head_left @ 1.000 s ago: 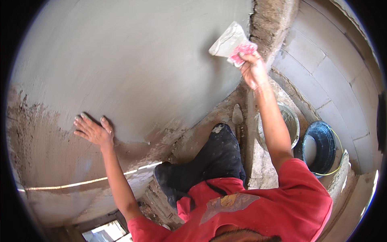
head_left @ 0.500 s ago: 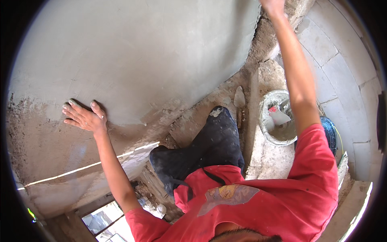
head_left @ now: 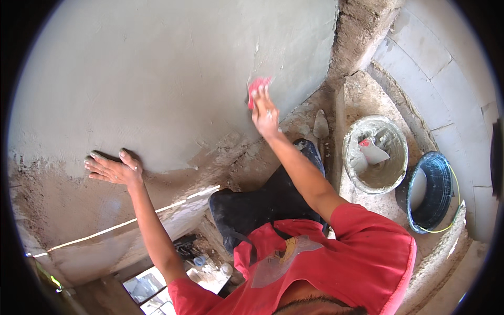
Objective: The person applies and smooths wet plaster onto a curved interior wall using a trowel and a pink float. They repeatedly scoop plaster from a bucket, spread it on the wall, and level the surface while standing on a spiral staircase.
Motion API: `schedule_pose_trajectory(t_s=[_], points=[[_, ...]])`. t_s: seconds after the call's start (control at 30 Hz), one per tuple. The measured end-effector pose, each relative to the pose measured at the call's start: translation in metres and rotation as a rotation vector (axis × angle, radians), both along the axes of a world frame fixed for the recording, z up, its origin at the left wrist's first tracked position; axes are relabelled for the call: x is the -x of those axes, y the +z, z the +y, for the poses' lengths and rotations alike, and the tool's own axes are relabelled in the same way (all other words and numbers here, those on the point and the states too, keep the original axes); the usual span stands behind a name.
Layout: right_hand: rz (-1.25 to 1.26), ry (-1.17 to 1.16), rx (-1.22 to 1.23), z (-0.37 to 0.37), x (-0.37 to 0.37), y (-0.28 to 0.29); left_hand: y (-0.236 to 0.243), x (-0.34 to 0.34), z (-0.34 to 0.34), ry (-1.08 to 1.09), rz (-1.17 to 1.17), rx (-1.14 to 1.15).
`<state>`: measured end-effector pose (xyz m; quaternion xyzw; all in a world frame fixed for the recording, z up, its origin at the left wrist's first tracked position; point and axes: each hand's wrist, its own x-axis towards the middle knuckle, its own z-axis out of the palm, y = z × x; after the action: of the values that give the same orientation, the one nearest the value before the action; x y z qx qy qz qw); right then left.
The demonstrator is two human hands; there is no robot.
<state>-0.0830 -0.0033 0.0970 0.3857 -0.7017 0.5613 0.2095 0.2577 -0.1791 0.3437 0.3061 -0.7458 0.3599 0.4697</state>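
Observation:
My left hand (head_left: pixel 113 169) rests flat on the grey plastered wall (head_left: pixel 157 79), fingers apart, at the rougher brownish lower edge of the smooth coat. My right hand (head_left: pixel 265 113) is farther right, its fingers closed on a pink textured pad (head_left: pixel 260 82) against the plaster; whatever is behind the pad is hidden. To the right of my right arm stands a round bucket (head_left: pixel 354 178) smeared with grey mix, with a white scraper (head_left: pixel 378 153) with a red part lying inside. A trowel (head_left: pixel 321 125) lies at the foot of the wall.
A dark blue bucket (head_left: pixel 438 197) with a yellow handle stands beside the mix bucket, on a rough concrete ledge (head_left: pixel 357 92). A grey block wall (head_left: pixel 436 63) curves along the right. A rough column edge (head_left: pixel 352 31) borders the plaster. A window (head_left: pixel 142 289) shows at lower left.
My right hand went up out of view, then came down leftward onto the plaster. The white blade seen with the pink pad earlier no longer shows in that hand. My left hand stays on the wall.

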Motion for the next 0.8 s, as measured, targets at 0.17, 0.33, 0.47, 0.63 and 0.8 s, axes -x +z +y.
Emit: schedule_pose_trajectory(t_s=[0.17,0.33,0.47,0.63,0.8], points=[[-0.077,0.078,0.085,0.062,-0.027,0.005,0.001,-0.002,-0.001,0.011,-0.024,0.037],[0.091,-0.135,0.31,0.088,0.077,0.16,-0.002,-0.002,-0.004,0.008,-0.001,0.055],[0.382,-0.35,0.313,0.069,0.151,0.31,-0.003,-0.003,-0.004,0.016,0.013,0.03],[0.674,-0.044,0.314,0.048,0.155,0.34,-0.002,-0.003,-0.005,0.002,-0.002,0.073],[0.445,-0.039,0.019,0.038,0.105,0.193,-0.004,-0.004,-0.005,0.018,0.009,0.049]])
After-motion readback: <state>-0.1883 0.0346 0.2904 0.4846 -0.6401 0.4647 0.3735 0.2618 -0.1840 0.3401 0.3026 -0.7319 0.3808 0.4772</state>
